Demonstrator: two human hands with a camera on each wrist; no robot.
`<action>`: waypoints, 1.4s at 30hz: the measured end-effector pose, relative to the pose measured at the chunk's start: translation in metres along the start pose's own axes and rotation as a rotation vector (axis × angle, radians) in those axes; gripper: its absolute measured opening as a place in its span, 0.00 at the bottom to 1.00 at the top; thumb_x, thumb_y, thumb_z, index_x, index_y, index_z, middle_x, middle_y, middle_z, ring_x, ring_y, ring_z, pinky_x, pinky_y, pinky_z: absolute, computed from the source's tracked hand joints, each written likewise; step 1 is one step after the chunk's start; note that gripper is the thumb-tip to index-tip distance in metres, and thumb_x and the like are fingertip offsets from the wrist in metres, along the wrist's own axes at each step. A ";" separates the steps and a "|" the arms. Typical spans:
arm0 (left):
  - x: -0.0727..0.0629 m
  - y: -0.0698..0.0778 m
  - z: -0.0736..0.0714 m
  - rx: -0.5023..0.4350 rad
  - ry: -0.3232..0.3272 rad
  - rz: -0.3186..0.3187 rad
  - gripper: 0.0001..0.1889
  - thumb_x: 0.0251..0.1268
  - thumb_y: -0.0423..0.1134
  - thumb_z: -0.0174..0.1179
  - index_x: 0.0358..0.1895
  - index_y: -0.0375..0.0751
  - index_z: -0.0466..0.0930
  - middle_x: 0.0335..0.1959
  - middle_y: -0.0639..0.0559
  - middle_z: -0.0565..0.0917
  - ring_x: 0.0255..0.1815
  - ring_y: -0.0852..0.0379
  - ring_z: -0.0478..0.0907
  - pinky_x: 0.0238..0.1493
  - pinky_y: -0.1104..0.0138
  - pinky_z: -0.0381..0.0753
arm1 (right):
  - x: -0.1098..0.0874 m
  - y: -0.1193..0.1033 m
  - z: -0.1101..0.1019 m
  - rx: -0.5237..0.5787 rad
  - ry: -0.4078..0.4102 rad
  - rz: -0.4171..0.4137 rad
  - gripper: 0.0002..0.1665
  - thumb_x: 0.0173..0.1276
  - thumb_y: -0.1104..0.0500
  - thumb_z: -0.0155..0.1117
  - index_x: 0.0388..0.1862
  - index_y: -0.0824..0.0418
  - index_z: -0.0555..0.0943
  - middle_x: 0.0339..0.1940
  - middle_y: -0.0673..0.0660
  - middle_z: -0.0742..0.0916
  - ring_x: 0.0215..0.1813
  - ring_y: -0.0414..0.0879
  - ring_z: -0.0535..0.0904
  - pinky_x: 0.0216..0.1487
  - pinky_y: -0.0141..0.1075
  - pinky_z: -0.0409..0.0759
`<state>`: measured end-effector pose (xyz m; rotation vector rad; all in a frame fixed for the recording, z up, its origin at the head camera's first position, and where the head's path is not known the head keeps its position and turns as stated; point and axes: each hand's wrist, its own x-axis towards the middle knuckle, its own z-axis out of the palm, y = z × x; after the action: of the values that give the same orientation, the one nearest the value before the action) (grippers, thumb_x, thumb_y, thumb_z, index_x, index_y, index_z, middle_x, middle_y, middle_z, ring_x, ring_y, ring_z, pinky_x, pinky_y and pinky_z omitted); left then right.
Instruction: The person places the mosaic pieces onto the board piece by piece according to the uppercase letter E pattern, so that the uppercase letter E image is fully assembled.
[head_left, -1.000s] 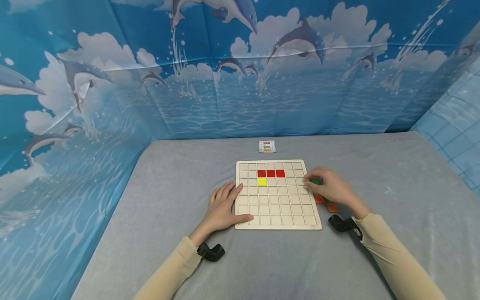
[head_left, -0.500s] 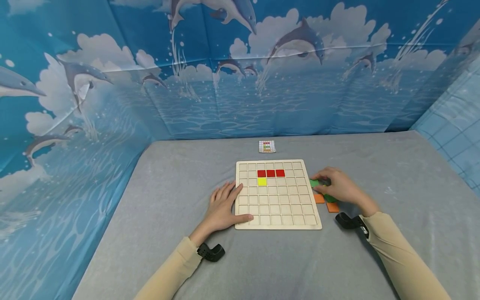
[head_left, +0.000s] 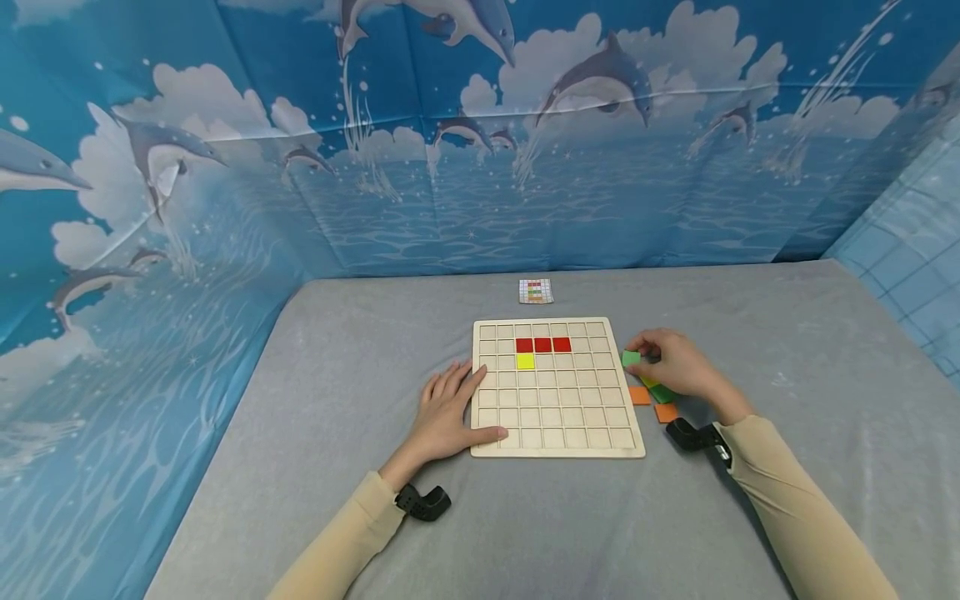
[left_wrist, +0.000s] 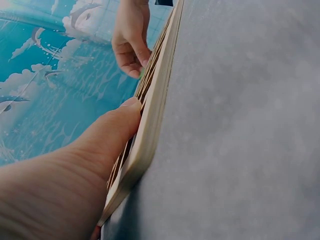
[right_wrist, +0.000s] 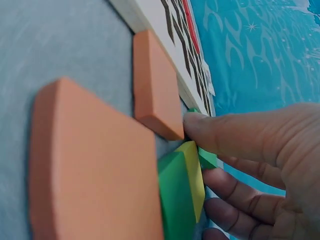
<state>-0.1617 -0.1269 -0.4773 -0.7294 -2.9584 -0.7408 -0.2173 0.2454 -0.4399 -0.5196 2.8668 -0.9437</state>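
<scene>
A wooden grid board (head_left: pixel 555 417) lies on the grey cloth. Three red tiles (head_left: pixel 542 345) stand in a row in its cells, with one yellow tile (head_left: pixel 526 361) under the leftmost. My left hand (head_left: pixel 446 414) rests on the board's left edge, fingers spread and the thumb (left_wrist: pixel 117 122) on its near left corner. Just off the right edge, my right hand (head_left: pixel 675 364) pinches a green tile (head_left: pixel 631 358) between thumb and fingers; the thumb (right_wrist: pixel 210 131) hides part of it. Below that hand lie another green tile (right_wrist: pixel 175 195) and a yellow tile (right_wrist: pixel 195 175), partly covered.
Two orange tiles (head_left: pixel 665 412) lie beside the board's right edge, close to my right wrist. A small pattern card (head_left: pixel 536 291) with a coloured grid lies behind the board. A blue dolphin-print curtain (head_left: pixel 480 200) hangs behind the table.
My right hand has drawn back to the right from the board's edge, uncovering the orange tiles, and now has a green tile at its fingertips. My left hand has stayed in place.
</scene>
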 end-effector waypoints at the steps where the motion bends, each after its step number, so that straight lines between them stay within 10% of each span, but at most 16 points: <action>1: 0.000 0.000 0.000 0.000 -0.001 0.000 0.51 0.51 0.68 0.61 0.75 0.47 0.53 0.75 0.45 0.52 0.75 0.47 0.42 0.67 0.48 0.39 | 0.001 0.000 0.000 -0.006 0.009 0.005 0.11 0.61 0.62 0.68 0.41 0.66 0.81 0.36 0.59 0.80 0.35 0.51 0.72 0.36 0.45 0.71; 42: 0.000 0.005 -0.005 -0.026 -0.008 -0.007 0.50 0.51 0.68 0.61 0.75 0.47 0.54 0.75 0.45 0.52 0.74 0.46 0.42 0.67 0.47 0.40 | -0.005 -0.020 0.016 0.000 0.253 -0.007 0.07 0.62 0.64 0.67 0.36 0.63 0.77 0.26 0.54 0.79 0.26 0.46 0.73 0.26 0.40 0.70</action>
<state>-0.1598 -0.1256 -0.4713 -0.7254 -2.9651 -0.7797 -0.2040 0.2228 -0.4416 -0.4393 3.0879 -1.0830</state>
